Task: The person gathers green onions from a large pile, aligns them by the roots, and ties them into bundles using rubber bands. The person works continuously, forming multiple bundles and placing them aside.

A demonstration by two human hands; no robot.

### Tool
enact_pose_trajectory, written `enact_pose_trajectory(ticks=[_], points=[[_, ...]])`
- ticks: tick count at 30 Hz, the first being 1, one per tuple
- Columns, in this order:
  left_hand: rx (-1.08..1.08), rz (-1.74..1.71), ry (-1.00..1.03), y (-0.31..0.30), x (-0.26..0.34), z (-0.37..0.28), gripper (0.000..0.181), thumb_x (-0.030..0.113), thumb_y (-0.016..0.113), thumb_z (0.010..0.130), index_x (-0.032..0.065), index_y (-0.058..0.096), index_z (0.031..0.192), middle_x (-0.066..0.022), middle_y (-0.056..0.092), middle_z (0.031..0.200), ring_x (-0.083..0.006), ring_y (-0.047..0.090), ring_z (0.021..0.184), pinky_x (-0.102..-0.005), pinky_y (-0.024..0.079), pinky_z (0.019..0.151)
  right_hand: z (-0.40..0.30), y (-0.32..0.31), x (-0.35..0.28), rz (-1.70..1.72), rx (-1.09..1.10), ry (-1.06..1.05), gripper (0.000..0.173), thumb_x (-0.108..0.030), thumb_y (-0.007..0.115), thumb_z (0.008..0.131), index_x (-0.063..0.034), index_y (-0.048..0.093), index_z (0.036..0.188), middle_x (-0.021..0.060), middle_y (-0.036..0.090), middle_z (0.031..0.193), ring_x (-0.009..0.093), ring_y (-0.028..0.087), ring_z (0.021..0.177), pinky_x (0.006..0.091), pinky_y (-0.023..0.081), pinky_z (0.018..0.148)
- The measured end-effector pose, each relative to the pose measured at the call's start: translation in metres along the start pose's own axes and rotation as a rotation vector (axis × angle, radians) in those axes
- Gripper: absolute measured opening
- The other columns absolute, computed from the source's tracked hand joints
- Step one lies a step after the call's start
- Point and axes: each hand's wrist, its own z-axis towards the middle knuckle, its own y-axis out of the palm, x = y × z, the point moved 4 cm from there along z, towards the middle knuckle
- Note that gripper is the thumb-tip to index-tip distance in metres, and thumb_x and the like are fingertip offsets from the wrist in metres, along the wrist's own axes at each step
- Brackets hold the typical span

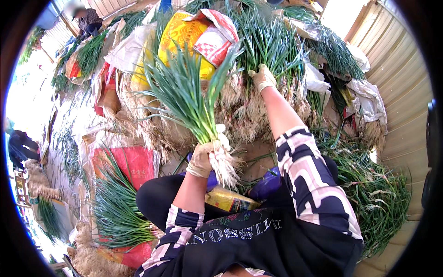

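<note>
My left hand (201, 160), in a pale glove, is closed around a bunch of green scallion-like plants (193, 100) near the root end. Its leaves point up and away; whitish bulbs and stringy roots (225, 166) hang to the right of the hand. My right hand (263, 79), also gloved, reaches forward to the large heap of similar plants (266, 41) and touches the stems above their matted roots (256, 114). Whether its fingers grip any stems is hard to tell. A loose pile of cleaner plants (121, 207) lies on a red sack (138, 166) at my left.
A yellow sack (180, 34) and a red-and-white one lie over the heap. Tangled green leaves (373, 200) are piled at my right, beside a corrugated wall (401, 104). A person (89, 22) sits at the far upper left. More bunches lie farther left.
</note>
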Motion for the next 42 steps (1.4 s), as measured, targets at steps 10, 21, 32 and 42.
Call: enact_pose_trajectory(ticks=[10, 21, 32, 42], points=[[0.27, -0.035, 0.035, 0.003, 0.018, 0.001, 0.033, -0.001, 0.06, 0.068, 0.003, 0.052, 0.1, -0.0147, 0.059, 0.088, -0.0144, 0.056, 0.062, -0.0222, 0.048, 0.053, -0.099, 0.006, -0.031, -1.595, -0.172, -0.952, 0.048, -0.015, 0.048, 0.087, -0.0091, 0.033, 0.133, -0.0004, 0.032, 0.14, 0.012, 0.034, 0.125, 0.0237, 0.028, 0.102], [0.281, 0.045, -0.062, -0.006, 0.008, -0.009, 0.031, 0.004, 0.06, 0.072, -0.0029, 0.054, 0.102, -0.0118, 0.061, 0.08, -0.0197, 0.062, 0.067, -0.032, 0.053, 0.065, -0.119, 0.044, -0.009, -0.827, -0.352, -0.225, 0.026, -0.007, 0.044, 0.083, -0.009, 0.051, 0.108, 0.0056, 0.054, 0.096, 0.016, 0.053, 0.088, 0.0329, 0.049, 0.074], [0.06, -0.252, -0.104, -0.023, -0.005, -0.013, 0.04, 0.01, 0.06, 0.071, -0.0053, 0.053, 0.107, -0.0165, 0.062, 0.092, -0.0278, 0.062, 0.078, -0.0395, 0.052, 0.074, -0.173, 0.033, -0.033, 1.29, -1.238, 0.118, 0.053, -0.044, 0.041, 0.091, -0.0062, 0.04, 0.128, 0.0081, 0.058, 0.108, 0.019, 0.055, 0.097, 0.0352, 0.044, 0.086], [0.265, 0.021, -0.076, -0.032, -0.004, -0.008, 0.029, 0.005, 0.061, 0.073, -0.0044, 0.055, 0.101, -0.0184, 0.062, 0.09, -0.0245, 0.063, 0.075, -0.0361, 0.053, 0.069, -0.162, 0.042, -0.07, 0.032, -0.449, -0.65, 0.029, -0.03, 0.046, 0.088, -0.0083, 0.062, 0.078, 0.0109, 0.064, 0.08, 0.028, 0.06, 0.08, 0.037, 0.047, 0.066]])
